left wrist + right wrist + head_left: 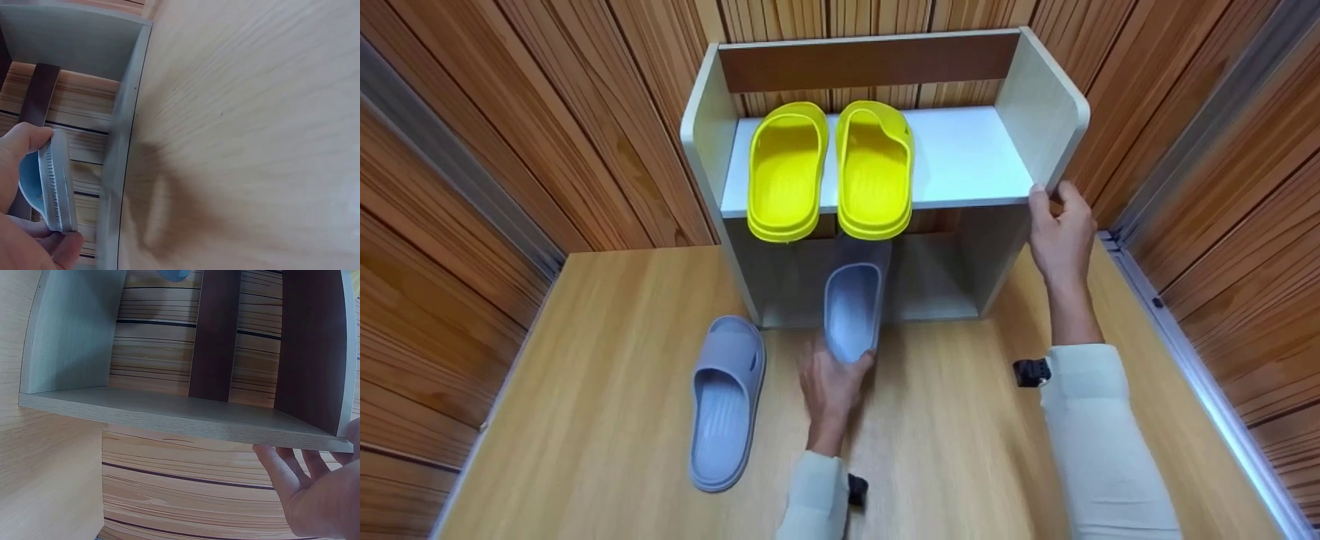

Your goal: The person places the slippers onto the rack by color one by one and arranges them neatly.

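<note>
My left hand (831, 382) grips a grey slipper (853, 304) by its heel end, the toe pointing into the lower compartment of a small shoe rack (971, 150). In the left wrist view, the thumb and fingers pinch opposite sides of the slipper's heel (62, 180), above the rack's bottom board. My right hand (1063, 236) holds the rack's right side panel (1046, 112) near the upper shelf's front corner. Its fingers (281, 472) lie along the panel's outer face in the right wrist view. The matching grey slipper (725, 412) lies on the floor, left of my left hand.
Two yellow slippers (787, 172) stand side by side on the white upper shelf, heels jutting past its front edge. Wood-panelled walls (532, 112) enclose the light wooden floor (615, 375). A metal rail (1207, 375) runs along the right edge.
</note>
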Motion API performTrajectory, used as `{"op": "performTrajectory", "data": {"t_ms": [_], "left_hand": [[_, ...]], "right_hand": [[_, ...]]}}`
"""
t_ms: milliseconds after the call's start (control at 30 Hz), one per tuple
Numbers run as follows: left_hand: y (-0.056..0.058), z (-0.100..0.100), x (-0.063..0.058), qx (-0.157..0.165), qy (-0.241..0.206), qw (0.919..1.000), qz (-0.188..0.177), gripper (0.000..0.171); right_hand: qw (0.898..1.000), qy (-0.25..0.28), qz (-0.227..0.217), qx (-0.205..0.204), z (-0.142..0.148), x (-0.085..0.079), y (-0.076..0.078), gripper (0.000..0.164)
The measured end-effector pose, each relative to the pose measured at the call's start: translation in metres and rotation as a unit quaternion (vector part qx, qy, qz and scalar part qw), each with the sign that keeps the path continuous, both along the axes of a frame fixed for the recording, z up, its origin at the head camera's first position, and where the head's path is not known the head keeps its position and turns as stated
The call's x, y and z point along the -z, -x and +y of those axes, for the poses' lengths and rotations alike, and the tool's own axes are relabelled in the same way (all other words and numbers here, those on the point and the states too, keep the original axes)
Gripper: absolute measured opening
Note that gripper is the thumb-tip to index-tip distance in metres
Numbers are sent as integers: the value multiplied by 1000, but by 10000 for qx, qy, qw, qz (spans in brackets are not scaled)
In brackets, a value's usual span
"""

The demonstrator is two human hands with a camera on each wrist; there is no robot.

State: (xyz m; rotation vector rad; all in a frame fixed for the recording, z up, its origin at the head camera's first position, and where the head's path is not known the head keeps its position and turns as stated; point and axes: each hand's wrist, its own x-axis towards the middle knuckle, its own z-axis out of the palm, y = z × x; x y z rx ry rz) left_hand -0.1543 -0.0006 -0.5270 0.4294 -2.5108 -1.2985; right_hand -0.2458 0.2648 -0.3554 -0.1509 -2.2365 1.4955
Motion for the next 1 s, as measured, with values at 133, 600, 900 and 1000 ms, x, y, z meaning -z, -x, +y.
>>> {"op": "performTrajectory", "data": {"t_ms": [133,600,900,1000], "left_hand": [[3,12,2,10,-66,10000,55,71],[18,31,14,56,248,9997,29,70],[28,43,18,160,391,9991,99,71],[31,45,17,190,494,9984,178,69]], "right_hand": [[10000,-51,-18,11,4,-3,1,47],[9999,36,-100,59,1,-2,0,49],[10000,-11,-60,56,1,-2,-1,48],[10000,-15,-18,32,1,-2,-1,47]]}}
